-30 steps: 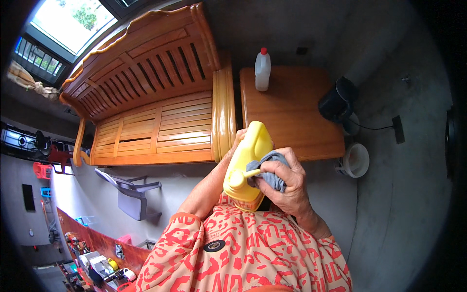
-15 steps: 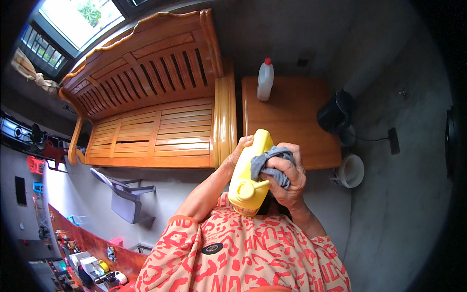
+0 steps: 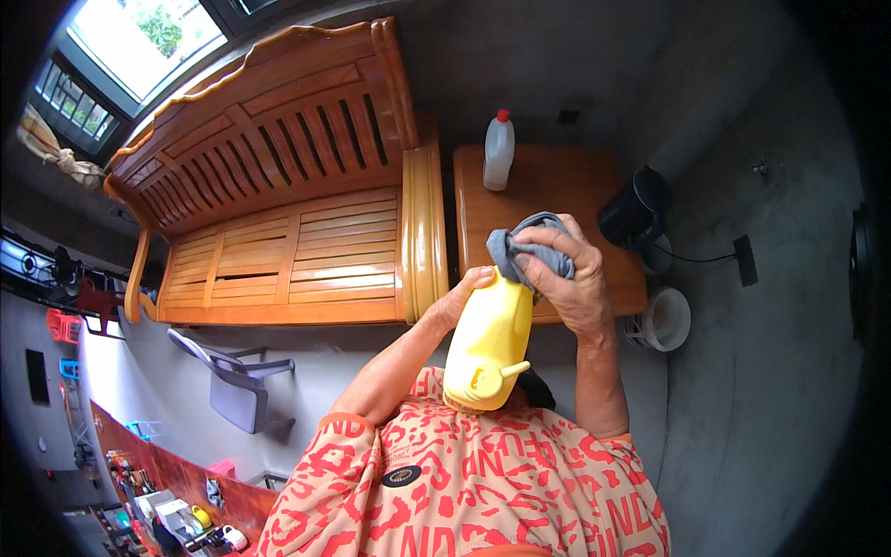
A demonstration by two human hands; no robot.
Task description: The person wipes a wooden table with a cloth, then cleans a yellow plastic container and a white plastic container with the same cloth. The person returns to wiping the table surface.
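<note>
A yellow plastic jug (image 3: 489, 325) with a round cap and a short spout lies tilted in front of my chest, its capped end toward me. My left hand (image 3: 462, 295) grips the jug along its left side, near the far end. In my right hand (image 3: 580, 283) is a bunched grey-blue cloth (image 3: 549, 243), pinched between thumb and fingers. The cloth touches or nearly touches the jug's far end; the exact contact is hidden. Part of the jug's underside cannot be seen.
Beyond my hands stands a wooden side table (image 3: 473, 223) with a red-capped translucent bottle (image 3: 499, 156) and a dark kettle (image 3: 634, 209). A slatted wooden bench (image 3: 343, 251) is at the left, a grey plastic chair (image 3: 237, 399) nearer. At right is a white bucket (image 3: 670, 320).
My right hand and the cloth have moved away from me, from the jug's side to its far end. The jug has turned slightly, showing more of its broad face. My left hand keeps its grip.
</note>
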